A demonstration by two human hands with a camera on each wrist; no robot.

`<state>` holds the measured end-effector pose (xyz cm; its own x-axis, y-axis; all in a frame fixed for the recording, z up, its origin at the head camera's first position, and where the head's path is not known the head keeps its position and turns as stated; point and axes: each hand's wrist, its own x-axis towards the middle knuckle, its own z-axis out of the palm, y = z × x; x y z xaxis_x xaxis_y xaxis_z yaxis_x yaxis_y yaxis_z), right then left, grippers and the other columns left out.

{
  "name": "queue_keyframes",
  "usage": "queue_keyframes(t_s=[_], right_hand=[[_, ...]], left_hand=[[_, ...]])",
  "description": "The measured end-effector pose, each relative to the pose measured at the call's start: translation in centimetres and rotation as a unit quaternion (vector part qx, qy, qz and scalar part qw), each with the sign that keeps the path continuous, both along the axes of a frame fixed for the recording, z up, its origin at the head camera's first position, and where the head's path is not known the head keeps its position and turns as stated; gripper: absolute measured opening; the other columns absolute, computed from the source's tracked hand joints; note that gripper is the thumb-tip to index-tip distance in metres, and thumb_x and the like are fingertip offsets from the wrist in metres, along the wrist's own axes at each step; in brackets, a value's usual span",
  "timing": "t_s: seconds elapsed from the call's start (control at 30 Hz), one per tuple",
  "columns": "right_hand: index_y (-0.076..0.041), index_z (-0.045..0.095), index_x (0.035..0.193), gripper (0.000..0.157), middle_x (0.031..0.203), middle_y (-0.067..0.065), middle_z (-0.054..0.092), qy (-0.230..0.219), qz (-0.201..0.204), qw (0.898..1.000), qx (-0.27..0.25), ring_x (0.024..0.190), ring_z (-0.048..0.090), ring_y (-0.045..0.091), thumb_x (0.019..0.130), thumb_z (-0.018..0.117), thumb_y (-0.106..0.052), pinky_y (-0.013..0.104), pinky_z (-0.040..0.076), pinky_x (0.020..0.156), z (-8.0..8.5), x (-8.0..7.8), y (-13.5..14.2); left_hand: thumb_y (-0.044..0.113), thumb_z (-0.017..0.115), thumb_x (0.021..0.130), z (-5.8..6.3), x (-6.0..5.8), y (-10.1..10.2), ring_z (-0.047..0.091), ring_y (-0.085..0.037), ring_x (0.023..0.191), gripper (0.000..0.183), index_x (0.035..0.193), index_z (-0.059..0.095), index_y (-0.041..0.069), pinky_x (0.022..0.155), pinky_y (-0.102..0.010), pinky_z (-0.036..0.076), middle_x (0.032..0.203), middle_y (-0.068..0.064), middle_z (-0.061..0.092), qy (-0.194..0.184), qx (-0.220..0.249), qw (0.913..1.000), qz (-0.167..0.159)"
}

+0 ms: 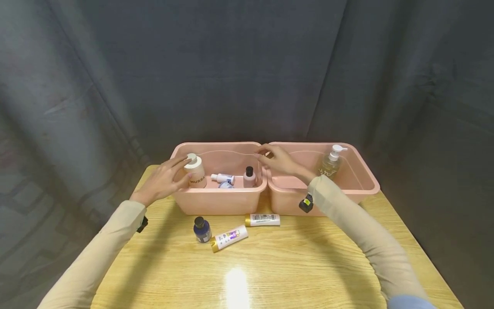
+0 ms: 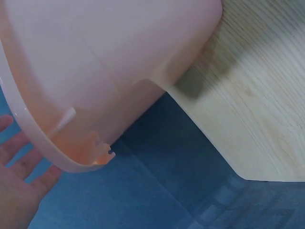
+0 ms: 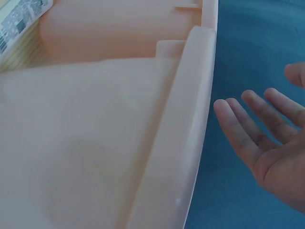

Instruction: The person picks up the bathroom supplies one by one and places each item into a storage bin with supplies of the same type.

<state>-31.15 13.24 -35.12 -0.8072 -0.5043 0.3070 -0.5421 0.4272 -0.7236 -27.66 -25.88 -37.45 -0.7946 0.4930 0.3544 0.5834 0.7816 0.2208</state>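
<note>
My left hand [image 1: 164, 178] is over the left end of the left pink bin [image 1: 216, 202], fingers spread and overlapping the cap of a white bottle [image 1: 197, 174] lettered MURRA. In the left wrist view, these fingers lie apart beside the bin's rim. Above the place where the two bins meet hovers my right hand [image 1: 279, 159], its fingers loosely bent with nothing between them. A black-capped pinkish bottle [image 1: 249, 178] stands below it in the left bin. Also in that bin are a small white tube [image 1: 224, 178] and a pale blue-and-white item [image 1: 225, 185].
The right pink bin [image 1: 362, 192] contains a clear pump bottle [image 1: 329, 166] with a white pump. On the wooden table [image 1: 185, 274], in front of the bins, are a dark blue bottle [image 1: 202, 231] and two gold-capped white tubes, one angled [image 1: 231, 237], one against the bins [image 1: 264, 219].
</note>
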Motion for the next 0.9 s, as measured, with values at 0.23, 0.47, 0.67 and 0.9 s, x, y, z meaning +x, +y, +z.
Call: queue_keyframes(t_s=[0.23,0.47,0.67,0.9], right_hand=[[0.008,0.063,0.119,0.025,0.112,0.024,0.064,0.026,0.007,1.000,0.002,0.099,0.064,0.036,0.097,0.060,-0.002,0.045,0.054,0.085,0.1,0.4,1.0],[0.005,0.064,0.119,0.027,0.111,0.017,0.066,0.035,-0.004,0.999,0.022,0.098,0.066,0.030,0.096,0.064,-0.009,0.045,0.053,0.087,0.1,0.9,1.7],[0.006,0.064,0.120,0.028,0.108,0.016,0.068,0.020,0.002,1.000,0.024,0.097,0.066,0.032,0.096,0.064,-0.010,0.043,0.054,0.086,0.0,1.7,2.1],[0.006,0.063,0.123,0.031,0.115,0.016,0.067,0.018,0.004,0.999,0.031,0.101,0.065,0.033,0.097,0.064,-0.012,0.045,0.053,0.089,0.2,2.5,2.7]], left_hand=[[0.037,0.059,0.097,0.0,0.0,0.6,0.039,-0.046,0.135,0.059,0.145,0.049,0.004,0.108,-0.061,0.032,0.150,-0.019,0.042,-0.008,0.007,0.9999,-0.001],[0.035,0.059,0.097,0.2,0.2,0.9,0.040,-0.046,0.134,0.057,0.144,0.051,0.005,0.107,-0.061,0.032,0.150,-0.019,0.043,-0.009,0.010,0.9999,-0.003],[0.037,0.058,0.097,0.3,0.5,1.0,0.040,-0.044,0.135,0.055,0.143,0.053,0.006,0.107,-0.060,0.033,0.151,-0.017,0.043,0.005,0.006,0.9999,-0.014],[0.041,0.058,0.098,0.4,0.9,1.3,0.042,-0.043,0.134,0.055,0.142,0.054,0.008,0.107,-0.060,0.034,0.149,-0.017,0.045,0.025,0.002,0.9993,-0.029]])
